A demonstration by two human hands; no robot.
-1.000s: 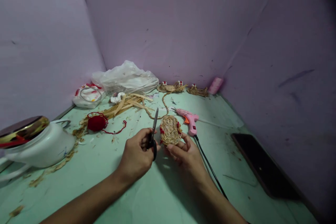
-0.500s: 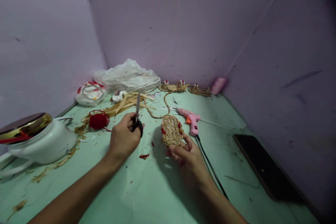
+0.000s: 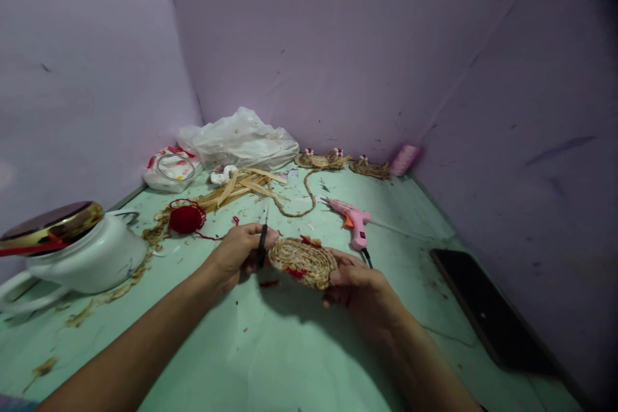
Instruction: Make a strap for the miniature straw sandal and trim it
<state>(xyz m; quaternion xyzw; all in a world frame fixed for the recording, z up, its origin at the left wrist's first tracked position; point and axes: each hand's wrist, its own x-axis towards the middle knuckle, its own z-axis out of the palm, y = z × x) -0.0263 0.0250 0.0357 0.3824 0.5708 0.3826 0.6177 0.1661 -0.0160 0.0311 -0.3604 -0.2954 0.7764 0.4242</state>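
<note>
An oval coil of braided straw with red yarn tufts on two edges is tilted above the table. My right hand grips its right end between thumb and fingers. Close to the coil's left end, my left hand is closed round a pair of scissors; mostly the black handle shows, its thin blade pointing away. Whether the left fingertips touch the coil, I cannot tell. Red yarn scraps lie on the table below. Behind my left hand sits a ball of red yarn with a loose strand.
A pink glue gun with a black cord lies right of centre, near a phone. Straw strips, a braided cord and a plastic bag are at the back. A white pot stands left.
My right hand has turned the straw coil from upright to lengthwise and moved it left. My left hand has come closer to it, lowering the scissors from their raised position.
</note>
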